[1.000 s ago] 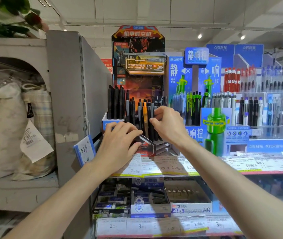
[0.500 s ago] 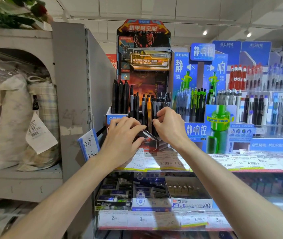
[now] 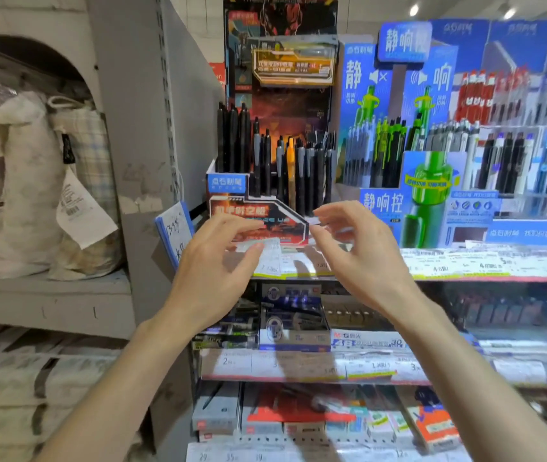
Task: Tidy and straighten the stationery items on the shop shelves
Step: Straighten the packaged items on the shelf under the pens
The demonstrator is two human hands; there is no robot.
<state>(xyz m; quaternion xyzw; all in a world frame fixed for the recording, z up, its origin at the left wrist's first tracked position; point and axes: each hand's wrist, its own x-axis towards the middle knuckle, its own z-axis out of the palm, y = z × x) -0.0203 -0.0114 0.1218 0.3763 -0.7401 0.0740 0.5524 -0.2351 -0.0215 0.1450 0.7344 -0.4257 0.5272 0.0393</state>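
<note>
A red and black cardboard pen display (image 3: 259,215) stands at the left end of the upper shelf, filled with upright black, grey and orange pens (image 3: 285,165). My left hand (image 3: 212,271) hovers just in front of its lower left corner, fingers spread and relaxed, holding nothing. My right hand (image 3: 358,251) floats in front of the display's right corner, fingers loosely curved, also holding nothing. Neither hand clearly touches the display.
A blue pen display (image 3: 408,155) with green and black pens stands right of it. Price labels (image 3: 465,265) line the shelf edge. Boxes of stationery (image 3: 292,325) fill the shelf below. A grey shelf upright (image 3: 142,128) and bagged goods (image 3: 32,181) are at left.
Both hands have let go of the pens and the display's front and drawn back toward me, lower. The display's front panel now shows in full. The camera has moved closer.
</note>
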